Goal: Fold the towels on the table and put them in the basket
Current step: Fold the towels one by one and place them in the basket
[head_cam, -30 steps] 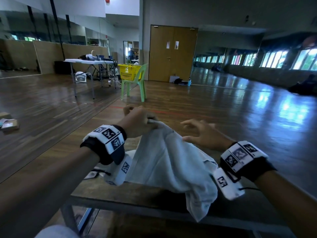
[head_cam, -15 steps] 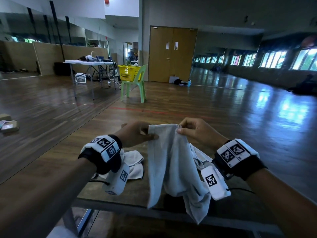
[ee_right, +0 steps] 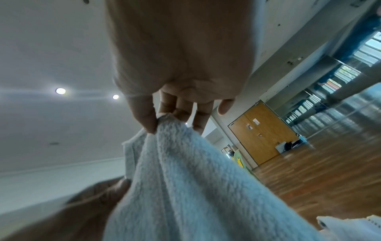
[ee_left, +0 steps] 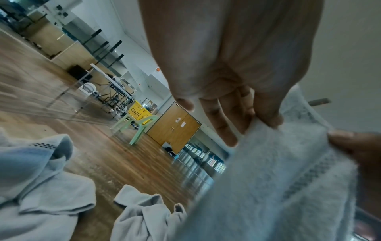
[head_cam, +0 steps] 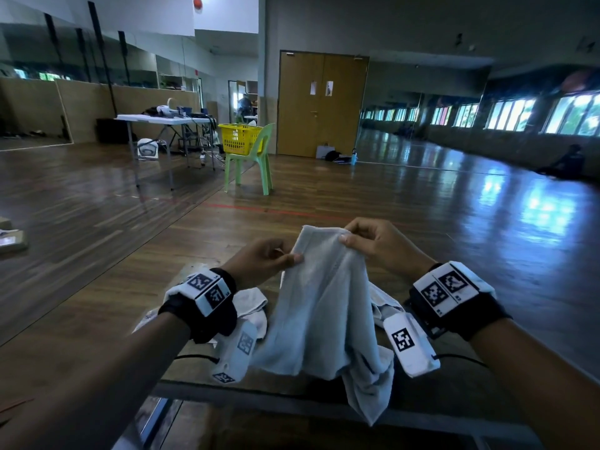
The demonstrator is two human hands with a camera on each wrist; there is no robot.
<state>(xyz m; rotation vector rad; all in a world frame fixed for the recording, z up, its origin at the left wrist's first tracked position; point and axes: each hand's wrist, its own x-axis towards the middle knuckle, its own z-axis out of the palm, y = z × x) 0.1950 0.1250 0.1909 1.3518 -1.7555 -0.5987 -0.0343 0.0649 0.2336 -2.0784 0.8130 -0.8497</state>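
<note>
Both hands pinch the top edge of one towel (head_cam: pixel 324 306): left hand (head_cam: pixel 263 263) at its left corner, right hand (head_cam: pixel 380 246) at the right, towel hanging over the table (head_cam: pixel 201 376) edge. More towels (head_cam: pixel 251 303) lie crumpled beneath the wrists. Basket (head_cam: pixel 239 138) sits on a chair (head_cam: pixel 251 160) well beyond.

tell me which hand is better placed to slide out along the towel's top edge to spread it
Right, probably. The right hand pinches only a bunched corner of the towel, with free floor space beside it; the left hand holds a flatter edge.
</note>
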